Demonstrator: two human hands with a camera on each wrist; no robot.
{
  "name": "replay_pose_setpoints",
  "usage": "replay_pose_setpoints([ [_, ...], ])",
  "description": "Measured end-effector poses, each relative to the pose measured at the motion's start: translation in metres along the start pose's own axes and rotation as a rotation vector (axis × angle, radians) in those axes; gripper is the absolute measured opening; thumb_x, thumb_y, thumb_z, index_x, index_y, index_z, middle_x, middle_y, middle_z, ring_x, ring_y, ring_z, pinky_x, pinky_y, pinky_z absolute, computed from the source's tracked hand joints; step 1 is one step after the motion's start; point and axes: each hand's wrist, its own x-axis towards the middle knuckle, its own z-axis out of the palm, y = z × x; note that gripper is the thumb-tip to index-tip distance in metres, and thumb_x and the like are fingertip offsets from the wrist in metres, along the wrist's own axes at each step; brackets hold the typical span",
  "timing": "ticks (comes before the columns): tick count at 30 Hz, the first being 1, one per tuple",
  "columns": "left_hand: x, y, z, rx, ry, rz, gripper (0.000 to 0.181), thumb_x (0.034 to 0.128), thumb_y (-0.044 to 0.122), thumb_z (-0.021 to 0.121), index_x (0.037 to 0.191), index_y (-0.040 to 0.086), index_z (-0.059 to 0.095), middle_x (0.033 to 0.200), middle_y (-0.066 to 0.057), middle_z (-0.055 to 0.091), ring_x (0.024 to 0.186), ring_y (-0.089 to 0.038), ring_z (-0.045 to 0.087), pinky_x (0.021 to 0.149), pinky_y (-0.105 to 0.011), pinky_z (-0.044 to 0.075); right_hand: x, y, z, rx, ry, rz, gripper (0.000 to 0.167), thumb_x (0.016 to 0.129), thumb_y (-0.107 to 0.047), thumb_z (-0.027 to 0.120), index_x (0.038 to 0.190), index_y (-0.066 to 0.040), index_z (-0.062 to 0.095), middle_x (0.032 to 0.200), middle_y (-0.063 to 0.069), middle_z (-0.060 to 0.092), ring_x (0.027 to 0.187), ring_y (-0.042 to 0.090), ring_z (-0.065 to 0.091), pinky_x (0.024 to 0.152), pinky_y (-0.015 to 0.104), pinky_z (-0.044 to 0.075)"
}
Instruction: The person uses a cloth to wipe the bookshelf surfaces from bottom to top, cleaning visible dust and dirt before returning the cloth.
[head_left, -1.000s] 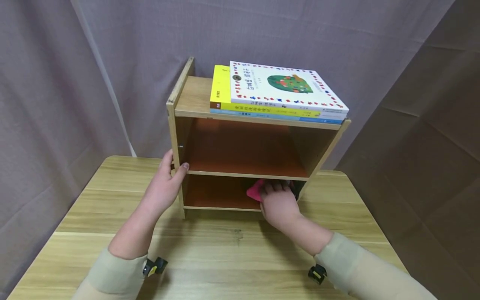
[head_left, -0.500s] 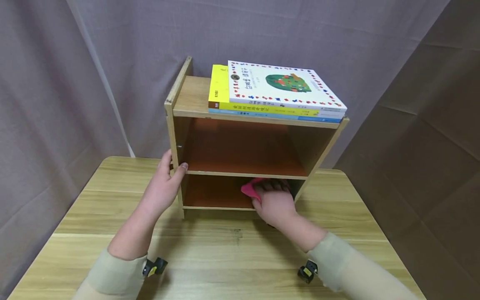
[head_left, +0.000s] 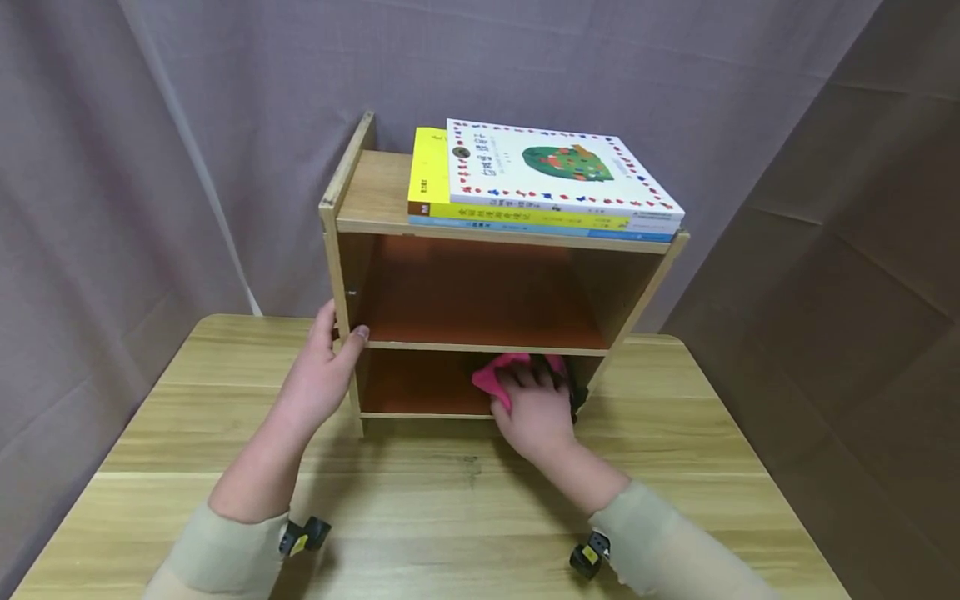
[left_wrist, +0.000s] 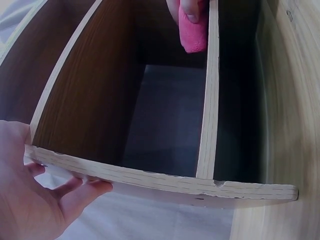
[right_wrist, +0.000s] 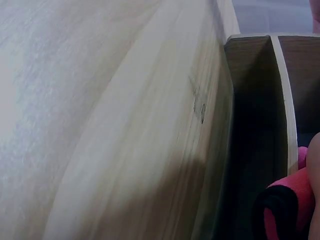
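Note:
A small wooden bookshelf [head_left: 480, 345] with two open compartments stands on the table. My left hand [head_left: 318, 379] holds its left side panel, thumb at the front edge and fingers behind; the left wrist view also shows this hand [left_wrist: 30, 187] at the panel. Inside the lower compartment, toward the right, my right hand [head_left: 536, 417] grips a pink cloth [head_left: 489, 382] against the bottom board. From the left wrist view the cloth [left_wrist: 193, 36] hangs bunched under the fingers. A black-edged part of the cloth [right_wrist: 300, 192] laps over the board's front edge in the right wrist view.
Several picture books [head_left: 562, 171] lie stacked on top of the shelf, a white one uppermost over a yellow and a blue one. The wooden table [head_left: 435, 517] extends in front and to both sides. Grey curtains [head_left: 225, 108] hang behind.
My right hand has slid leftward along the lower board with the pink cloth. The left hand keeps its hold on the side panel. The whole view has shifted slightly.

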Motion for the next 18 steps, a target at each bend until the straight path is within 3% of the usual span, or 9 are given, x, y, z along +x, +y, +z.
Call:
replay_pose_setpoints([
  [7,-0.001,0.0,-0.002,0.013,-0.006,-0.001,0.064,0.1028,0.047,0.044,0.157,0.022,0.019,0.152,-0.015,0.033,0.138,-0.038,0.035,0.105,-0.063,0.035,-0.001,-0.011,0.001,0.009,0.013,0.016,0.037,0.093,-0.035,0.055,0.126,-0.023,0.067,0.129,0.002,0.063,0.119,0.038,0.053,0.082,0.067,0.045],
  [18,0.0,0.0,0.0,-0.002,-0.006,0.007,0.063,0.1028,0.046,0.045,0.156,0.023,0.019,0.151,-0.014,0.034,0.137,-0.038,0.036,0.103,-0.062,0.036,0.004,-0.036,0.003,-0.037,-0.038,-0.005,0.04,0.099,-0.041,0.051,0.132,-0.022,0.063,0.134,0.006,0.059,0.122,0.04,0.049,0.081,0.066,0.044],
])
